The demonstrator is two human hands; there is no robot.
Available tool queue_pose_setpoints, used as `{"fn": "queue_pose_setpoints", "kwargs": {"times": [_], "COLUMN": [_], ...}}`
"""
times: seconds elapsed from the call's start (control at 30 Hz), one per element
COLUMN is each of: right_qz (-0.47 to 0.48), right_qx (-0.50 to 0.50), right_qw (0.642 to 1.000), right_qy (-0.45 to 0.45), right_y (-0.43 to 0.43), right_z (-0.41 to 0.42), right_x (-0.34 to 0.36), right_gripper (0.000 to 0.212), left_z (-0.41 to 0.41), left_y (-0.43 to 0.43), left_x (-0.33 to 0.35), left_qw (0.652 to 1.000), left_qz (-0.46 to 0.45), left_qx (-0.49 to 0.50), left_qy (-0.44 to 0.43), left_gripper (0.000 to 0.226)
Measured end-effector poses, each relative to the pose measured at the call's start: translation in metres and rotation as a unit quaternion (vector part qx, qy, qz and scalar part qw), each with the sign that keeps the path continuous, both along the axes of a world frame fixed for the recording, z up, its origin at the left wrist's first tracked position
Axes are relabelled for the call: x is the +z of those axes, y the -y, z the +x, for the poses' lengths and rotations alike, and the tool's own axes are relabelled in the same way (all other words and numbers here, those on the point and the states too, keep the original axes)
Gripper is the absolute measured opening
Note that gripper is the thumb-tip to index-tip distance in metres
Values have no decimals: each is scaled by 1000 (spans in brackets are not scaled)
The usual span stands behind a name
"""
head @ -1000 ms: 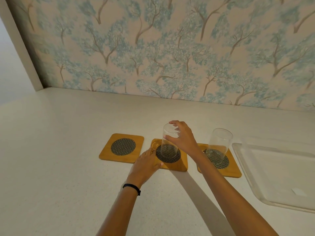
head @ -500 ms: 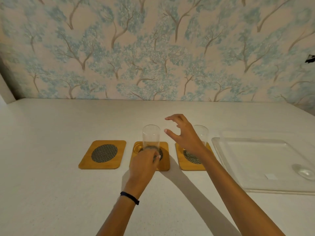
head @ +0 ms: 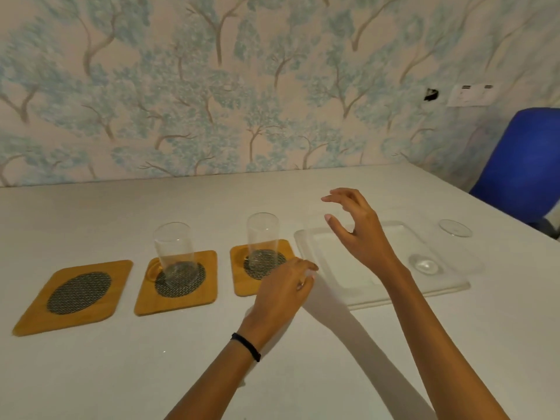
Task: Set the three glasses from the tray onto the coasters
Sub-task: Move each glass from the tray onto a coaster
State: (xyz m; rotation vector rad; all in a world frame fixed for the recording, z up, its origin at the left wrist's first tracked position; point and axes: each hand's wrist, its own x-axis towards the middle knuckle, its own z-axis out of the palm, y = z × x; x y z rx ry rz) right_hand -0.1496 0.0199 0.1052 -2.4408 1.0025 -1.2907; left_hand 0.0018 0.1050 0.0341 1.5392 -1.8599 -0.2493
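Three wooden coasters with dark mesh centres lie in a row. The left coaster [head: 78, 294] is bare. A clear glass [head: 174, 250] stands on the middle coaster [head: 209, 286], and a second glass [head: 262, 237] on the right coaster [head: 239, 280]. The third glass [head: 439, 247] stands at the right end of the clear tray [head: 378, 298]. My left hand [head: 285, 286] hovers low by the right coaster's front corner, next to the tray's edge, fingers loosely curled and holding nothing. My right hand [head: 354, 231] is above the tray's left part, fingers spread and curved, well short of the third glass.
A wallpapered wall [head: 242, 101] runs along the white table's far side. A blue chair [head: 521, 165] stands past the table's right edge, with a wall socket [head: 471, 93] above it.
My right hand let go of the middle glass and moved right over the tray. My left hand left the middle coaster and shifted right. The view swung right, showing the third glass.
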Motion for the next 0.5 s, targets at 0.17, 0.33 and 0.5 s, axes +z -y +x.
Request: {"fn": "queue_pose_setpoints", "kwargs": {"times": [0.17,0.33,0.5], "right_qz": [-8,-13,33], "right_qx": [-85,-163,-240], "right_qw": [996,987,970], "right_qy": [1,-11,-4], "right_y": [14,33,51], "right_z": [-65,-127,-173], "right_x": [-1,-2,-11], "right_gripper": [26,27,29], "left_z": [-38,-56,-57], "left_y": [27,39,46], "left_x": [-10,-16,-27], "left_qw": [1000,999,998], "left_qz": [15,26,58], "left_qx": [-18,-24,-24], "left_qy": [18,7,13], "left_gripper": [40,50,51]}}
